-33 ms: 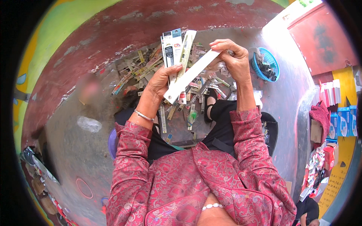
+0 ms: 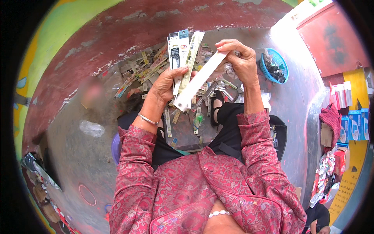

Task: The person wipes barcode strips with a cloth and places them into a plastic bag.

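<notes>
My left hand [image 2: 166,84] is closed round several long, narrow printed packets [image 2: 177,52], fanned upward, in white, pale yellow and blue. In my right hand [image 2: 243,62] the upper end of a blank white strip [image 2: 202,80] is pinched between thumb and fingers. The strip slants down to the left, its lower end in front of the packets near my left palm. Whether that end touches the left hand I cannot tell. Crumpled clear plastic [image 2: 230,71] shows beneath my right fingers; whether it is held is unclear.
Many similar packets [image 2: 156,64] lie heaped on the floor beyond my knees. A blue basket [image 2: 283,58] with dark pieces stands at the right. A clear plastic bag [image 2: 92,128] lies to the left. Blue boxes [image 2: 355,124] are stacked at the far right; another person's hand [image 2: 323,230] shows below.
The white strip's lower end has shifted slightly right and down. Both hands have barely moved and keep their hold.
</notes>
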Demonstrator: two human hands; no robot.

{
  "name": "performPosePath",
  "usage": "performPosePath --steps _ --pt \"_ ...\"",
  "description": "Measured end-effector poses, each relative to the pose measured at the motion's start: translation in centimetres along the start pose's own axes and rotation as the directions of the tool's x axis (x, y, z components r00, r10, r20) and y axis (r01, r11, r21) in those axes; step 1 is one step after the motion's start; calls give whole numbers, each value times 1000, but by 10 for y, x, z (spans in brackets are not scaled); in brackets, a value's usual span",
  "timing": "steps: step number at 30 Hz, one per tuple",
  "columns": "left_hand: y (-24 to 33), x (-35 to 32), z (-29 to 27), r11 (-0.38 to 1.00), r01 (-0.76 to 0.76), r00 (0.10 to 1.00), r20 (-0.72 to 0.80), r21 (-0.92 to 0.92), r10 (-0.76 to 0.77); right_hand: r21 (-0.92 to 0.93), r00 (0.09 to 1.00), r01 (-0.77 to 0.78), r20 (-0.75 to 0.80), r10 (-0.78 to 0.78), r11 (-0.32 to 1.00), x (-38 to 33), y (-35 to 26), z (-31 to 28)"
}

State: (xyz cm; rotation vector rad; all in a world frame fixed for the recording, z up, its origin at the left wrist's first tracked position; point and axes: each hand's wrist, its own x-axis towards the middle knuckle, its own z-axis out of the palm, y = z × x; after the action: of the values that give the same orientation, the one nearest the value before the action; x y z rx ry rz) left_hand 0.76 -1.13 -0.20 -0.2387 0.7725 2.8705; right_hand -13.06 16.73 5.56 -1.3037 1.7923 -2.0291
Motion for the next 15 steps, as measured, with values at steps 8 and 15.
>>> performPosePath --steps 8,15 --pt "-12 3 14 987 9 1000 7 159 -11 -96 996 54 -62 -60 994 0 1 9" --pt "-16 5 12 935 29 991 -132 354 19 -141 999 35 38 -30 989 0 2 5"
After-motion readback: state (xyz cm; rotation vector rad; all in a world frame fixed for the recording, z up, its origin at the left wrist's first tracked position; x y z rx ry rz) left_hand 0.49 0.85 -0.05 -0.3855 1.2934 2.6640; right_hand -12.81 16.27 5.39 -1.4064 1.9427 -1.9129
